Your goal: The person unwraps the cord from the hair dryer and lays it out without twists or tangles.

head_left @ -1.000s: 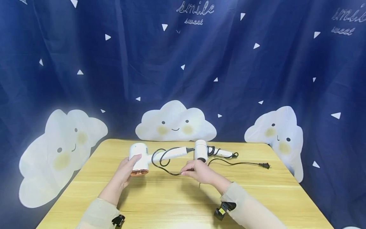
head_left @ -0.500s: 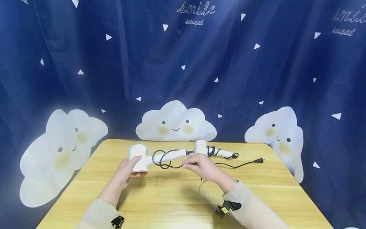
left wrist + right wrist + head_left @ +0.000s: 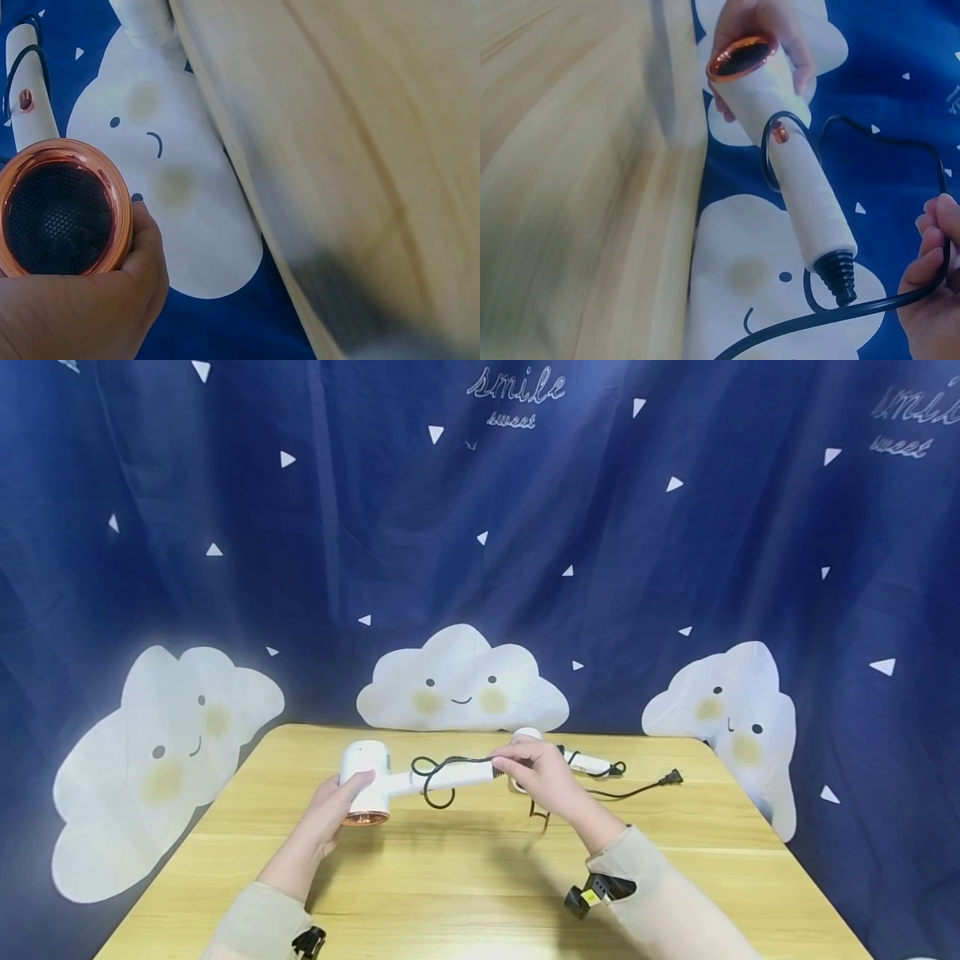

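A white hair dryer with a copper rim (image 3: 365, 777) is held up at the table's left half, its handle (image 3: 450, 776) pointing right. My left hand (image 3: 330, 807) grips its barrel; in the left wrist view the fingers of that hand (image 3: 90, 300) curl behind the copper-ringed grille (image 3: 58, 217). My right hand (image 3: 545, 779) pinches the black cord (image 3: 467, 759) near the handle's end. The right wrist view shows the cord (image 3: 817, 318) running through the right hand (image 3: 934, 292) and looped round the handle (image 3: 806, 199). The plug (image 3: 671, 777) hangs off to the right.
Behind my right hand, a second white dryer (image 3: 528, 733) lies partly hidden at the back of the wooden table (image 3: 450, 893), its handle (image 3: 588, 764) wrapped in black cord. A blue curtain (image 3: 420, 560) with cloud faces stands behind the table's far edge.
My right hand has risen slightly and moved right with the cord, hiding more of the second dryer. The plug has shifted left and up. My left hand holds nearly still.
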`<state>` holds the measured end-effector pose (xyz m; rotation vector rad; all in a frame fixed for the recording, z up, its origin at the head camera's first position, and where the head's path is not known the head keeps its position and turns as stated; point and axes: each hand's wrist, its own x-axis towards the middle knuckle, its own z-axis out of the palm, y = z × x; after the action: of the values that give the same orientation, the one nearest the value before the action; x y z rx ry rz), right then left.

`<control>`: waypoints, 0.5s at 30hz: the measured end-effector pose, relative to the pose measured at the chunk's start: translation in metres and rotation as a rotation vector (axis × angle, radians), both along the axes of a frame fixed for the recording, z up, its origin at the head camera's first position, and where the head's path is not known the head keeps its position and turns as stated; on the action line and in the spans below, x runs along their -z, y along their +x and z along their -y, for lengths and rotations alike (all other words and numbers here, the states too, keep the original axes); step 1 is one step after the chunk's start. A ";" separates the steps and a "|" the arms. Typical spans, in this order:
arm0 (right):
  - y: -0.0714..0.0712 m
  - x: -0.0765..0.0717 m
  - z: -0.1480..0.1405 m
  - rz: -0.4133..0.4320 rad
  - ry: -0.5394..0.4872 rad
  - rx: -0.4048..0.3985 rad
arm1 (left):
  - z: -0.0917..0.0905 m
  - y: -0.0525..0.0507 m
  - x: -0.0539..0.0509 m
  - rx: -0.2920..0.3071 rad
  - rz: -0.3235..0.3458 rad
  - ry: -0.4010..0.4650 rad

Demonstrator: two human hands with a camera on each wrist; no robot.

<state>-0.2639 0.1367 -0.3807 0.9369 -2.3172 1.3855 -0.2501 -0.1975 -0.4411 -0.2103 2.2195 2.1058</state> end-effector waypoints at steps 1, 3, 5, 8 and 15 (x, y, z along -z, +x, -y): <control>-0.001 0.000 0.000 -0.012 -0.004 0.011 | 0.000 0.000 0.000 0.000 0.002 -0.002; -0.004 0.001 -0.001 -0.026 -0.008 0.033 | 0.000 0.001 0.000 0.004 0.000 -0.007; -0.007 0.001 -0.002 -0.025 -0.007 0.051 | 0.000 0.001 0.000 0.006 -0.001 -0.009; -0.010 0.000 -0.004 -0.012 -0.010 0.070 | 0.000 0.001 0.001 0.018 -0.007 -0.012; -0.019 -0.003 -0.008 0.074 -0.046 0.138 | -0.001 0.001 0.001 0.050 -0.009 -0.020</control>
<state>-0.2826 0.1448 -0.3775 0.7098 -2.3438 1.4321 -0.2495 -0.1963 -0.4423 -0.1455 2.2277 2.0643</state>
